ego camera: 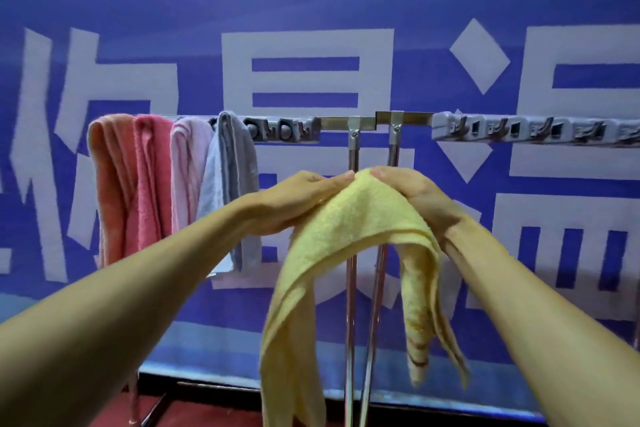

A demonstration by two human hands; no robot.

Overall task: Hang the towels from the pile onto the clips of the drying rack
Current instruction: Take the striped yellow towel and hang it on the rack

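Observation:
A yellow towel [349,225] is bunched at its top between both hands and droops in two long folds below them. My left hand [294,199] grips it from the left, my right hand [412,192] from the right, both held in front of the rack's upright poles [351,274], below the top bar. The drying rack [346,123] carries a grey clip strip [284,130] on the left and another clip strip [533,130] on the right. Several towels hang from the left clips: orange [107,184], pink [149,180], pale pink [187,166], grey-blue [228,184].
A blue banner with large white characters [308,45] fills the wall behind the rack. The rack's lower legs [149,406] stand on a red floor. The pile of towels is out of view.

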